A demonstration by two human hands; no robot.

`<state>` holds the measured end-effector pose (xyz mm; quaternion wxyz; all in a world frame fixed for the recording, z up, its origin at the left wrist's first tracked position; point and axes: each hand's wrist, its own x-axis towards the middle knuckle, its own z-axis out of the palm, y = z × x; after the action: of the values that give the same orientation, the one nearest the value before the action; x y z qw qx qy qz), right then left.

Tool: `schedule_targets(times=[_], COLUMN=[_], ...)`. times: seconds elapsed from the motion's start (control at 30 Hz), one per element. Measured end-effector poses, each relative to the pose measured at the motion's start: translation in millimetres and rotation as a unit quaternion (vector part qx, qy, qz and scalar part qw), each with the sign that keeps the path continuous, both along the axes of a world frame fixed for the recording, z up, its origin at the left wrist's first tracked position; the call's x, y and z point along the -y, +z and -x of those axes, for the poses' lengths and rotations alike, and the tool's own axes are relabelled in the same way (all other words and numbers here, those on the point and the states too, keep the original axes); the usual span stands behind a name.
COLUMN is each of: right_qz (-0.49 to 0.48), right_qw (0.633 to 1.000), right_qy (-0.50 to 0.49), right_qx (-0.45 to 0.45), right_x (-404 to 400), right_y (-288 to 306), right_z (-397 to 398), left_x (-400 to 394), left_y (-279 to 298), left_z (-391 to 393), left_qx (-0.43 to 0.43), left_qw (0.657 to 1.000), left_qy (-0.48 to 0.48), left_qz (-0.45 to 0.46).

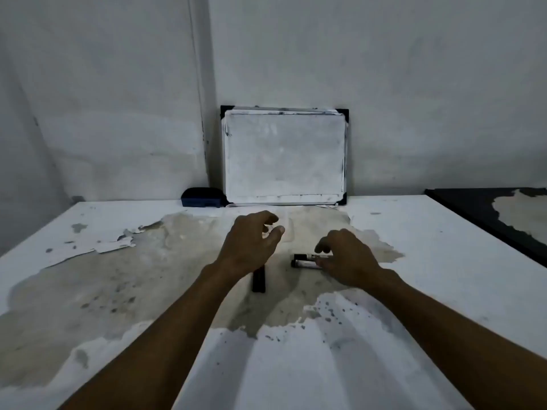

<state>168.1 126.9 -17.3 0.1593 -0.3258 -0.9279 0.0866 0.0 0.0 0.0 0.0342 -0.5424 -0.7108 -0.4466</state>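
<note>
1. Head view: one table (444, 261) fills the lower part of the picture. Its white coating has peeled off in one large bare patch (118, 276) that runs from the left edge to past the middle.
2. One dark blue eraser (202, 197) sits at the back of the table, just beside the lower left corner of the whiteboard.
3. One left hand (251, 244) hovers above the bare patch with its fingers loosely curled and the thumb out. It holds nothing.
4. One black marker (259, 281) lies on the table pointing away from the person. Its far end is hidden under the left wrist, and the hand is not gripping it.
5. One whiteboard (284, 155) with black corner caps leans upright against the wall, wiped but smudged.
6. Two more markers lie crosswise and side by side, touching each other: the far marker (305, 257) and the near marker (305, 264). Both have dark caps at their left ends. That makes three markers in all.
7. One right hand (346, 261) covers the right ends of these two markers, with its fingers curled over them and the thumb at the near marker. Whether it pinches either one cannot be told.
8. One dark panel (473, 208), with a pale peeled patch of its own, lies off the right side of the table.
</note>
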Motion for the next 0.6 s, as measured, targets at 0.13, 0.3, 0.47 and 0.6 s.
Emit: schedule_targets(times=[0.13,0.3,0.47,0.6], right_qz=[-0.027,-0.048,-0.066,-0.035], right_qw=[0.999,0.998,0.997,0.992], right_qy=[-0.026,-0.026,-0.001,0.031], right_qx=[0.019,-0.036,-0.042,-0.114], right_x=[1,0,1,8], right_y=[-24,-37,-39,-41], right_z=[-1,-2,-2,-7], left_x=[5,5,3,1], left_y=[-22,-41,-56,-60], left_z=[4,6,7,8], left_qx=[0.029,0.051,0.04,-0.028], left_qw=[0.999,0.997,0.998,0.999], left_qy=[0.028,0.044,0.041,0.01], left_qz=[-0.018,-0.045,-0.029,-0.021])
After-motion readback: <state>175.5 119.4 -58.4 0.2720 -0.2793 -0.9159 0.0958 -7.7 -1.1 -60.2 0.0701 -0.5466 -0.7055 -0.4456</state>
